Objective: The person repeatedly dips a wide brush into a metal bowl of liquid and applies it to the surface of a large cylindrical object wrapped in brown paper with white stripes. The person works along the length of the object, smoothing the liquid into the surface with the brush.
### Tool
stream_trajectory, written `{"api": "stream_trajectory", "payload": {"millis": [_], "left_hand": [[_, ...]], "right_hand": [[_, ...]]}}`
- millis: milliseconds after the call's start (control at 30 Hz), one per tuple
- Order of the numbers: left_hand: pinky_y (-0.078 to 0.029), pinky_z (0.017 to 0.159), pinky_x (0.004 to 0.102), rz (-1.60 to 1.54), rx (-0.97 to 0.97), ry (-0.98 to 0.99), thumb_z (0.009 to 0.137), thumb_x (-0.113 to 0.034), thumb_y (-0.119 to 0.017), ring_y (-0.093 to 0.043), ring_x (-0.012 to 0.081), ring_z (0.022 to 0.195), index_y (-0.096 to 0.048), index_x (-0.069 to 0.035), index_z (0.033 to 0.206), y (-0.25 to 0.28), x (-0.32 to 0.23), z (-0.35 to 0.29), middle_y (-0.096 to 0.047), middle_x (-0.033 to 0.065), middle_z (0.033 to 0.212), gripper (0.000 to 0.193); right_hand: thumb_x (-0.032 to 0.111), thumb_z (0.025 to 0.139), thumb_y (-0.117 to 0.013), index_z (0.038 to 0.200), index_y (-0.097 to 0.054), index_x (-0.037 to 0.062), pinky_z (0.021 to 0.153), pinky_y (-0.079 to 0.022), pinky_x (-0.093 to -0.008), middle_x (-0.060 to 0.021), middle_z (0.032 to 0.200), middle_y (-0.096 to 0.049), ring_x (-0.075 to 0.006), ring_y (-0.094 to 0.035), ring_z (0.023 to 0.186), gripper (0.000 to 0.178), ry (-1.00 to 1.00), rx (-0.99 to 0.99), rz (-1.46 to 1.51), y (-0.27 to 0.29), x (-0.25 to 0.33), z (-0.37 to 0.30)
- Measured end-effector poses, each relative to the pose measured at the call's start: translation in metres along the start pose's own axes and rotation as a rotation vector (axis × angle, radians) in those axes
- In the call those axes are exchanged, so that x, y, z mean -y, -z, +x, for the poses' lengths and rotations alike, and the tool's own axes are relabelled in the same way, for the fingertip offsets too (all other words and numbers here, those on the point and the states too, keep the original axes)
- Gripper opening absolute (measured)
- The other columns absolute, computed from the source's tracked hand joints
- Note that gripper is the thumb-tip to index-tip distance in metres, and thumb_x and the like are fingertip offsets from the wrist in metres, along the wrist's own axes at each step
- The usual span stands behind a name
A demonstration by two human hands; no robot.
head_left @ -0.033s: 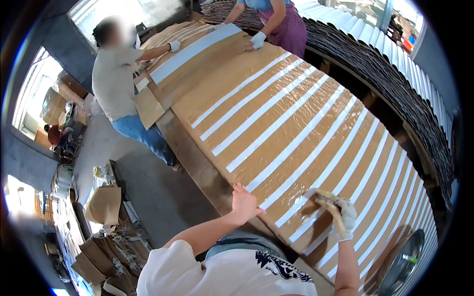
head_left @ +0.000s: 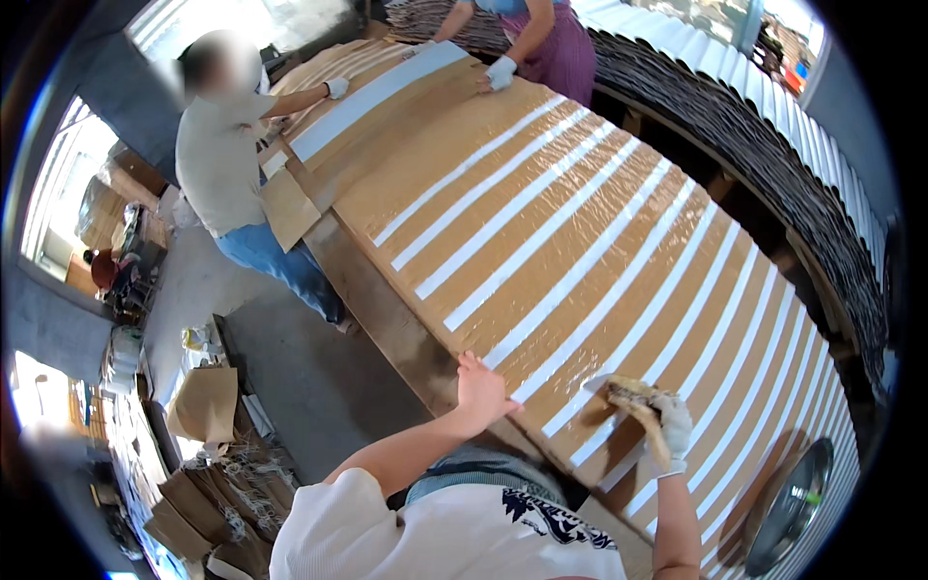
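Observation:
My left hand, bare, rests on the near edge of a long layered stack of brown sheets with white stripes. Its thumb and fingers are spread apart along that edge. In a white glove, my right hand is closed round a wide, pale brush. The brush head lies low over the striped surface, casting a shadow; I cannot tell whether the bristles touch. Around the middle stripes the surface looks wet and shiny.
A metal basin stands on the stripes at lower right. Across the stack, one person and another in a purple apron handle a white-banded sheet. Corrugated sheets are piled behind; cardboard scraps lie at lower left.
My right hand and the brush have shifted slightly left. My left hand stays on the edge.

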State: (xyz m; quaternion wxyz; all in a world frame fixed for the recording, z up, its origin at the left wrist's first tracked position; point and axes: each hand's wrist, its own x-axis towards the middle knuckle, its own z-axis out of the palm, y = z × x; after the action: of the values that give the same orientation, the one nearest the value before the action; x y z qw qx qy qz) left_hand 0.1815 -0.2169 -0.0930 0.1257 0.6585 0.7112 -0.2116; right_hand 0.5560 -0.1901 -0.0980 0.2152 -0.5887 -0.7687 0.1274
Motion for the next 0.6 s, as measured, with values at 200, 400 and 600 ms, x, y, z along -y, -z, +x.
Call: {"api": "stream_trajectory", "payload": {"millis": [200, 400, 600], "left_hand": [[-0.031, 0.114, 0.0531, 0.018, -0.004, -0.001, 0.072, -0.078, -0.065, -0.039, 0.0466, 0.140, -0.064, 0.004, 0.128, 0.012, -0.008, 0.003, -0.047, 0.0342, 0.143, 0.100], [-0.047, 0.101, 0.0421, 0.058, 0.005, -0.107, 0.072, -0.083, -0.061, -0.070, 0.0327, 0.099, -0.078, -0.003, 0.090, 0.025, -0.005, 0.002, -0.074, 0.0200, 0.096, 0.083], [-0.048, 0.097, 0.0399, 0.098, -0.038, -0.131, 0.072, -0.085, -0.059, -0.072, 0.0299, 0.085, -0.077, -0.003, 0.084, 0.016, -0.001, 0.004, -0.074, 0.0173, 0.084, 0.085]], "right_hand": [[0.023, 0.086, -0.067, 0.100, -0.068, 0.0113, 0.079, -0.053, -0.0458, -0.0150, 0.105, -0.069, -0.0346, -0.067, 0.094, 0.019, -0.071, 0.272, 0.046, 0.032, 0.080, -0.065], [0.017, 0.088, -0.064, 0.113, -0.069, 0.0120, 0.090, -0.051, -0.0434, -0.0122, 0.110, -0.070, -0.0345, -0.064, 0.103, 0.026, -0.142, -0.163, 0.066, 0.027, 0.059, -0.030], [0.035, 0.091, -0.064, 0.106, -0.070, 0.0127, 0.088, -0.051, -0.0364, -0.0082, 0.097, -0.067, -0.0268, -0.063, 0.102, 0.027, -0.243, 0.007, -0.201, -0.011, 0.103, -0.097]]}}
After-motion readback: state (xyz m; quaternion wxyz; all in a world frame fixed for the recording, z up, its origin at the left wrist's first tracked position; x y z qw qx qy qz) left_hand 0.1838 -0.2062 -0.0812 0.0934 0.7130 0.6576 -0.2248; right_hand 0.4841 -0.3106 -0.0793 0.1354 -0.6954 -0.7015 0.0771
